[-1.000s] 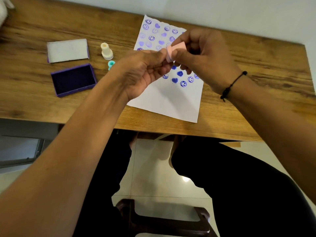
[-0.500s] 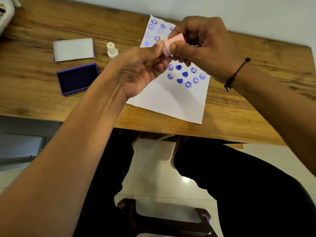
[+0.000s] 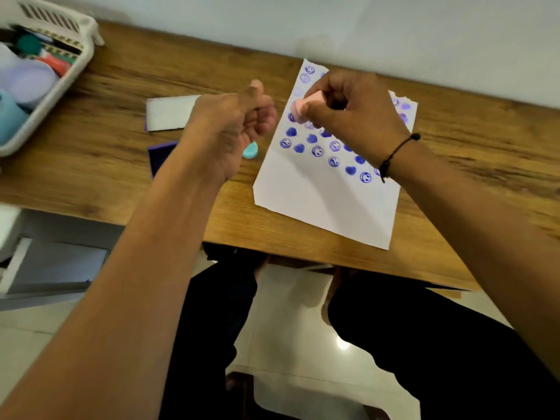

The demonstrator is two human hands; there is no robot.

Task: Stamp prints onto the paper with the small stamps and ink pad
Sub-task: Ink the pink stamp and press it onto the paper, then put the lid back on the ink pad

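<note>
A person seated at a wood-grain table holds a small pink cylindrical stamp above a white sheet of paper printed with rows of blue-violet hearts and smiley faces. The right hand, a thin black cord bracelet at its wrist, has thumb and fingertips clamped on the stamp, which lies tilted on its side over the sheet's upper left part. The left hand hovers just beside it, over the table to the left of the paper, fingers curled into a loose fist and thumb raised; whether it holds anything cannot be told. A small turquoise stamp rests on the table just off the paper's left edge, partly behind that hand. Further left lie the purple ink pad, mostly hidden by the left forearm, and its pale lid. A white plastic basket of supplies sits at the table's far left corner.
</note>
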